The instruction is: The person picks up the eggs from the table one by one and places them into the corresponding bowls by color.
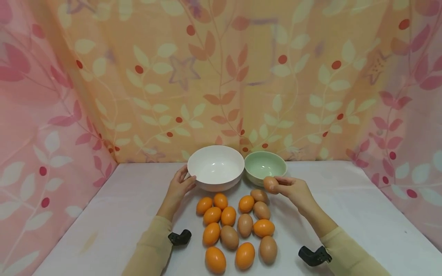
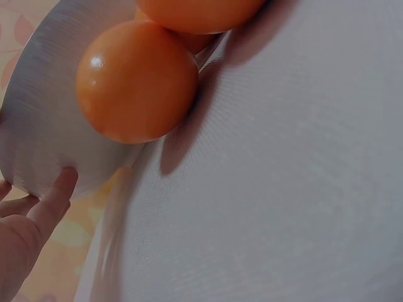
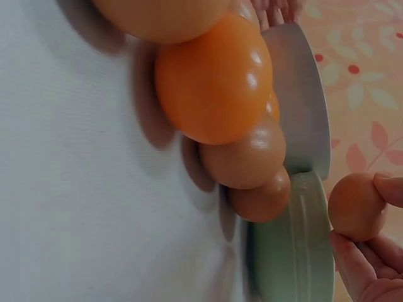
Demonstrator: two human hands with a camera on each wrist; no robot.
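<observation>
In the head view my right hand [image 1: 293, 190] pinches a brown egg [image 1: 271, 184] between thumb and fingers at the near rim of the light green bowl [image 1: 265, 168]. The right wrist view shows that egg [image 3: 356, 207] held above the green bowl's rim. My left hand [image 1: 179, 184] touches the outer left side of the large white bowl [image 1: 215, 168], thumb toward the front. In the left wrist view its fingers [image 2: 60, 192] rest against the bowl's wall. Several orange eggs [image 1: 215, 260] and several brown eggs [image 1: 268, 250] lie in front of the bowls.
The two bowls stand side by side at the back of the white-covered table [image 1: 103, 214]. A patterned curtain [image 1: 221, 76] hangs behind and along both sides. A black camera mount is on each wrist, one on the left sleeve [image 1: 152, 241] and one on the right.
</observation>
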